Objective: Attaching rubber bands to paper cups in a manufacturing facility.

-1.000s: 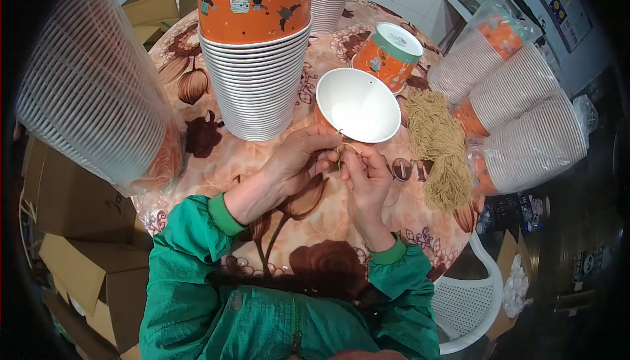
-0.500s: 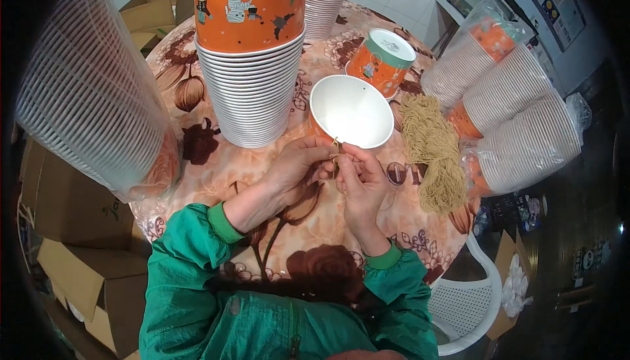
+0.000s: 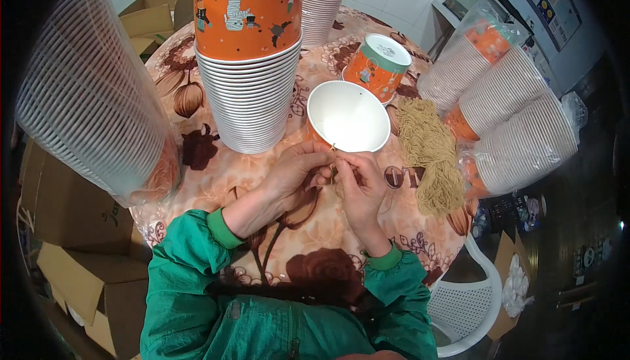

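Observation:
Fingertips pinched together, my left hand (image 3: 294,175) and my right hand (image 3: 363,188) meet at the near rim of an orange paper bucket (image 3: 351,112). Between them is a short piece of tan cord (image 3: 333,147), with a small bit sticking up above the fingers. How it is looped or tied is hidden by my fingers. The bucket's white inside is tipped toward me, and a small dark hole shows near its far rim. To the right lies a hank of tan cord (image 3: 430,153). Behind the bucket, another orange and green bucket (image 3: 377,71) stands upside down.
A tall stack of nested buckets (image 3: 246,94) rises left of my work, with another stack (image 3: 323,6) behind. Bagged stacks stand at the left (image 3: 92,98) and lie at the right (image 3: 525,140). Cardboard boxes (image 3: 85,202) flank the flowered tablecloth (image 3: 197,183); a white chair (image 3: 462,304) sits lower right.
The bucket and other things on the table sit slightly lower and farther left in the picture. My fingers have shifted slightly around the cord; both hands keep their pinch.

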`<control>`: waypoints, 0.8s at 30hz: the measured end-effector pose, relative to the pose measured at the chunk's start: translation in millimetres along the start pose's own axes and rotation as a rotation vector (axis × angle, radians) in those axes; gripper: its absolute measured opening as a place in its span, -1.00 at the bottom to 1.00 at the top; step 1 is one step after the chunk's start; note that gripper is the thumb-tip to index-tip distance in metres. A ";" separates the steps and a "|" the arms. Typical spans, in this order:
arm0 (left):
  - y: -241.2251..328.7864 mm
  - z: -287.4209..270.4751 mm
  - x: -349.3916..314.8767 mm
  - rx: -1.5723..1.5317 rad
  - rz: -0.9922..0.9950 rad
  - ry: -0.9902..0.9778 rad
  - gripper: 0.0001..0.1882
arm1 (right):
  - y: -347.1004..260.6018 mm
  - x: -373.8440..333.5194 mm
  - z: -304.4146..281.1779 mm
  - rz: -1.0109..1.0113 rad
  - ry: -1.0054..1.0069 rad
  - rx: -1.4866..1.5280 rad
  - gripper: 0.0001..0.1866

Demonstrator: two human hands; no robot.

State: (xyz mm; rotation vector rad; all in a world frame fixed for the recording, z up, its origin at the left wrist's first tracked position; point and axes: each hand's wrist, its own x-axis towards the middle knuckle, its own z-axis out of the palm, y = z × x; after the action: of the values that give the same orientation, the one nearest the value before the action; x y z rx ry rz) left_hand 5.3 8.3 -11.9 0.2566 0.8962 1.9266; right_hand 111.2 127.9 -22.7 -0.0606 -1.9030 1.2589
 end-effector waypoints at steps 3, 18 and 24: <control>-4.1 -3.0 0.1 -0.035 0.049 -0.005 -0.96 | -5.2 -0.4 2.7 0.094 -0.013 0.066 -0.85; -1.4 -4.6 -2.9 0.055 0.071 -0.101 -0.91 | -10.2 -1.2 -8.1 0.255 -0.115 0.281 -0.88; 0.7 -9.5 -6.4 -0.023 0.000 -0.112 -0.94 | -16.6 -2.1 -9.9 0.181 -0.145 0.159 -0.89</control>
State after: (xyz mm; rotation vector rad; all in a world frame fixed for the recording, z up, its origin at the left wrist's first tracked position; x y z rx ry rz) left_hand 3.2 -1.8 -17.0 0.3478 0.7997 1.9020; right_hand 125.4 126.1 -9.5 -0.0611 -1.9476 1.5704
